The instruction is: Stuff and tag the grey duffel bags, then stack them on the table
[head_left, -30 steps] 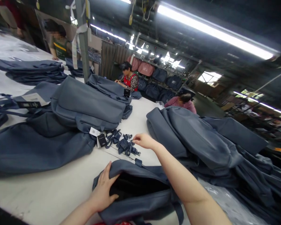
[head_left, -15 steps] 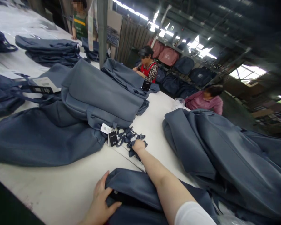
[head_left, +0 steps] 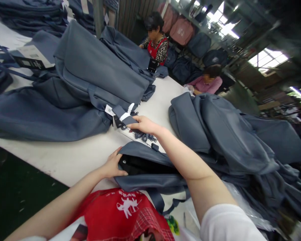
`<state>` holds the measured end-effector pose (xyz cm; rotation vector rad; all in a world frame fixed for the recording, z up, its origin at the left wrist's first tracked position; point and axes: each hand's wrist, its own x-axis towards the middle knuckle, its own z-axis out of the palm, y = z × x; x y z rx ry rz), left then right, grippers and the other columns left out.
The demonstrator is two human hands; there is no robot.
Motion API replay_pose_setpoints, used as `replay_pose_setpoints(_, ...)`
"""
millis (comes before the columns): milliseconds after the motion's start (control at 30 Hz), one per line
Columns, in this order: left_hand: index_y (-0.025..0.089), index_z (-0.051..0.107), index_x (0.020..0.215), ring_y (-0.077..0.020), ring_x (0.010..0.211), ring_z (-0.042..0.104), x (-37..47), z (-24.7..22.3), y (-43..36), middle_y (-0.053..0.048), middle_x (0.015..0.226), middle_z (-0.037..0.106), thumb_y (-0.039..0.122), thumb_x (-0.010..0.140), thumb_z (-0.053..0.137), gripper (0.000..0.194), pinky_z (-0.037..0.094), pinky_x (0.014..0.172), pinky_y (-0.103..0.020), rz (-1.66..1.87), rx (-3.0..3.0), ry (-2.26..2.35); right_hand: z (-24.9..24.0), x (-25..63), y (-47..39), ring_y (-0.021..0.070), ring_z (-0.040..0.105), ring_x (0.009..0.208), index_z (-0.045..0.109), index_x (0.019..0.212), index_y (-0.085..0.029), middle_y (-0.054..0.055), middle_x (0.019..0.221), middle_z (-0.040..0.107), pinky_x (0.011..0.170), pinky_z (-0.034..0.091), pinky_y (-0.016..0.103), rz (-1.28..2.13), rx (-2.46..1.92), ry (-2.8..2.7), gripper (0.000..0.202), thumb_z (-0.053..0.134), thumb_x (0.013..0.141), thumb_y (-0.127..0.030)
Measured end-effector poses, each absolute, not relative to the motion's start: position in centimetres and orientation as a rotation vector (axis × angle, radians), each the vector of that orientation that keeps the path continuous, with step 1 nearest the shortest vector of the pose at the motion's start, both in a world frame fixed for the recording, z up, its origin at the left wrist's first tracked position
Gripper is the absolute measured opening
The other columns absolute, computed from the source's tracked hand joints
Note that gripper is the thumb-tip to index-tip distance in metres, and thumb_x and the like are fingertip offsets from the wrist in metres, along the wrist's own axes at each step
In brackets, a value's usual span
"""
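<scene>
In the head view, my right hand (head_left: 144, 124) pinches a folded blue strap (head_left: 119, 111) with a white wrap around it, held up over the table. Below it lies a small pile of blue straps with clips (head_left: 145, 136), partly hidden by my hand. My left hand (head_left: 113, 164) grips the left end of a blue bag (head_left: 150, 180), fingers at the back edge and thumb at the front. The bag's mouth gapes, showing a black inside and a small round snap. My right forearm crosses over the bag and hides its right part.
A large stuffed blue bag (head_left: 100, 70) with a black tag (head_left: 118, 122) lies beyond my left hand. More blue bags (head_left: 225, 130) are heaped at the right on the white table (head_left: 163, 92). Two people sit at the far side. Clear plastic (head_left: 251, 204) lies at lower right.
My right hand has lifted a folded strap with a white wrap from the strap pile. The bag's mouth is wider under my left hand. The view has tilted down.
</scene>
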<state>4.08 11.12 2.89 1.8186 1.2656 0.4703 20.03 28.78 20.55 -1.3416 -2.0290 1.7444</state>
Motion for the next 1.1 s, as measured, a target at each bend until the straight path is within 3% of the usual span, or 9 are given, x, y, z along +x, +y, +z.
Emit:
replay_pose_setpoints(67, 0.012, 0.041, 0.138, -0.0398, 0.139, 0.024, 4.0, 2.8, 10.9, -0.023, 0.151, 0.025, 0.050, 0.053, 0.080, 0.101, 0.027, 0.112, -0.053, 0.522, 1.800, 1.281, 21.8, 19.5, 25.0, 0.0115, 0.065, 0.066, 0.061, 0.090, -0.014, 0.000, 0.072, 0.067, 0.063, 0.052, 0.020, 1.971, -1.259, -1.850, 0.015, 0.065, 0.080, -0.024)
replay_pose_setpoints(167, 0.015, 0.056, 0.125, -0.0397, 0.133, 0.036, 3.7, 3.1, 10.2, -0.019, 0.141, 0.045, 0.047, 0.050, 0.083, 0.086, 0.031, 0.110, -0.054, 0.646, 1.685, 1.256, 20.6, 19.8, 19.2, 0.0102, 0.064, 0.063, 0.061, 0.091, -0.015, -0.001, 0.071, 0.066, 0.064, 0.053, 0.021, 2.199, -1.285, -1.706, 0.011, 0.061, 0.082, -0.021)
replay_pose_setpoints(267, 0.017, 0.062, 0.118, -0.0360, 0.123, 0.050, 3.3, 3.9, 9.0, -0.014, 0.128, 0.060, 0.044, 0.057, 0.081, 0.069, 0.037, 0.106, -0.051, 0.742, 1.372, 1.133, 17.6, 21.1, 14.8, 0.0115, 0.064, 0.064, 0.064, 0.090, -0.016, 0.000, 0.073, 0.068, 0.064, 0.051, 0.022, 2.041, -1.436, -2.054, 0.010, 0.060, 0.082, -0.020)
replay_pose_setpoints(400, 0.019, 0.057, 0.127, -0.0323, 0.127, 0.048, 3.1, 5.2, 7.4, -0.012, 0.133, 0.058, 0.038, 0.057, 0.084, 0.078, 0.034, 0.110, -0.047, 0.891, 0.947, 1.031, 15.2, 22.5, 12.4, 0.0182, 0.067, 0.082, 0.067, 0.097, -0.017, 0.005, 0.093, 0.072, 0.074, 0.050, 0.025, 1.301, -1.499, -2.801, 0.020, 0.059, 0.084, -0.030)
replay_pose_setpoints(467, 0.016, 0.057, 0.127, -0.0314, 0.125, 0.050, 3.1, 5.6, 6.9, -0.012, 0.131, 0.060, 0.037, 0.058, 0.083, 0.076, 0.033, 0.110, -0.046, 0.966, 0.783, 1.001, 15.0, 22.7, 12.2, 0.0222, 0.067, 0.089, 0.069, 0.100, -0.017, 0.008, 0.099, 0.072, 0.077, 0.050, 0.028, 1.104, -1.509, -2.957, 0.024, 0.060, 0.083, -0.031)
replay_pose_setpoints(633, 0.010, 0.069, 0.106, -0.0301, 0.115, 0.057, 2.9, 6.2, 6.5, -0.013, 0.109, 0.071, 0.042, 0.072, 0.072, 0.047, 0.034, 0.107, -0.043, 1.062, 0.611, 0.955, 15.2, 22.9, 12.5, 0.0280, 0.067, 0.090, 0.072, 0.098, -0.014, 0.013, 0.097, 0.072, 0.077, 0.050, 0.031, 0.926, -1.586, -3.117, 0.027, 0.063, 0.075, -0.025)
replay_pose_setpoints(900, 0.011, 0.069, 0.101, -0.0261, 0.097, 0.065, 3.8, 5.8, 6.2, -0.013, 0.101, 0.073, 0.051, 0.073, 0.068, 0.049, 0.047, 0.089, -0.036, 1.140, 0.576, 1.054, 15.1, 22.6, 11.6, 0.0306, 0.068, 0.092, 0.072, 0.097, -0.012, 0.017, 0.096, 0.072, 0.079, 0.051, 0.033, 0.795, -1.611, -3.256, 0.027, 0.065, 0.071, -0.017)
replay_pose_setpoints(1033, 0.012, 0.070, 0.092, -0.0256, 0.089, 0.066, 4.3, 5.8, 6.3, -0.011, 0.091, 0.074, 0.054, 0.069, 0.069, 0.048, 0.049, 0.082, -0.035, 1.106, 0.717, 1.172, 14.7, 23.3, 11.5, 0.0338, 0.069, 0.085, 0.073, 0.085, -0.010, 0.018, 0.086, 0.072, 0.076, 0.052, 0.038, 0.878, -1.687, -3.210, 0.021, 0.065, 0.066, -0.009)
replay_pose_setpoints(1100, 0.013, 0.071, 0.088, -0.0250, 0.085, 0.065, 4.4, 5.9, 6.3, -0.009, 0.088, 0.074, 0.053, 0.068, 0.069, 0.045, 0.049, 0.079, -0.035, 1.073, 0.794, 1.216, 14.8, 23.7, 11.8, 0.0339, 0.069, 0.084, 0.073, 0.090, -0.010, 0.018, 0.089, 0.072, 0.075, 0.053, 0.039, 0.957, -1.697, -3.153, 0.025, 0.064, 0.066, -0.009)
